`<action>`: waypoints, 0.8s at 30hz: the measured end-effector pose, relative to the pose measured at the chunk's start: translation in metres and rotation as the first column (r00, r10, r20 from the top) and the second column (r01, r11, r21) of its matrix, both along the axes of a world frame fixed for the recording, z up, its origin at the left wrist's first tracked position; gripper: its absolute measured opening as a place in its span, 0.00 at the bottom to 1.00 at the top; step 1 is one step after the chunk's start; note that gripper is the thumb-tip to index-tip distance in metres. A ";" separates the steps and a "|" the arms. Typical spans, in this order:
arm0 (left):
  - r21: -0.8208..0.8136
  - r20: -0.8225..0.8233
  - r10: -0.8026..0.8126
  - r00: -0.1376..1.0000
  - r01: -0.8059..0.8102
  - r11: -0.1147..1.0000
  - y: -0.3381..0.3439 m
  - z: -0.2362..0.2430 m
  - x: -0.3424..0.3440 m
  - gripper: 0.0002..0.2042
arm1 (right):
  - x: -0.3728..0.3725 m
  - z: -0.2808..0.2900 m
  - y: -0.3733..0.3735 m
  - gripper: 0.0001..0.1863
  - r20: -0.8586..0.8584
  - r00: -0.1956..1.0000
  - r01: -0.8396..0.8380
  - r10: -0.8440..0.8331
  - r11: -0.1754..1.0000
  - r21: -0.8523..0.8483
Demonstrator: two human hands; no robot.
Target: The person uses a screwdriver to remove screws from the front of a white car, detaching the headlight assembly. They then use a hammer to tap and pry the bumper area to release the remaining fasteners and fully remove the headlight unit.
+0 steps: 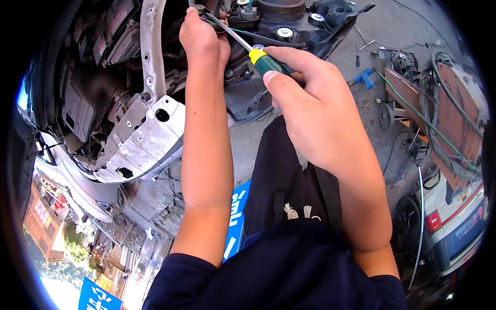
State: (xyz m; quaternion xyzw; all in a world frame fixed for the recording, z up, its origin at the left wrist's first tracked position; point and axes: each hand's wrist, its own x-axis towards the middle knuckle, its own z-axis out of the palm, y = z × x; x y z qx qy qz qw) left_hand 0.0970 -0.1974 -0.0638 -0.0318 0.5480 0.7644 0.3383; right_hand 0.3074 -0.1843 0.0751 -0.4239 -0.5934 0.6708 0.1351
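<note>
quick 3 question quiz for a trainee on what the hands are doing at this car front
1. True or false: the right hand grips a screwdriver with a green and yellow handle.
2. What does the left hand pinch? A) a blue clamp B) a wiring connector C) a wheel
3. Fill in: the screwdriver's metal tip points toward the ____ hand.

Key
1. True.
2. B; the connector sits beside the dark headlamp housing, near the bare silver bumper beam.
3. Left; the shaft runs up and left, ending at those fingers.
</note>
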 end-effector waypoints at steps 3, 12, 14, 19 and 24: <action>-0.042 -0.003 -0.043 0.999 0.043 0.998 0.000 0.007 0.004 0.16 | -0.003 -0.002 -0.001 0.22 -0.010 1.000 -0.013 0.013 0.997 -0.072; -0.026 0.065 -0.058 0.996 0.060 0.998 -0.001 0.006 -0.003 0.17 | -0.005 -0.009 -0.015 0.23 0.011 1.000 0.026 -0.026 0.999 -0.035; -0.021 0.086 -0.074 0.994 0.076 0.997 -0.002 0.004 -0.006 0.16 | -0.007 -0.011 -0.016 0.22 0.153 0.987 -0.096 0.050 0.947 0.308; -0.012 0.089 -0.082 0.993 0.083 0.996 -0.002 0.002 -0.008 0.16 | -0.010 -0.012 -0.017 0.19 -0.091 0.981 0.147 -0.173 0.961 -0.233; -0.035 0.110 -0.054 0.992 0.058 0.998 -0.002 0.003 -0.008 0.16 | -0.007 -0.010 -0.022 0.22 -0.185 0.819 0.072 -0.543 0.418 -0.906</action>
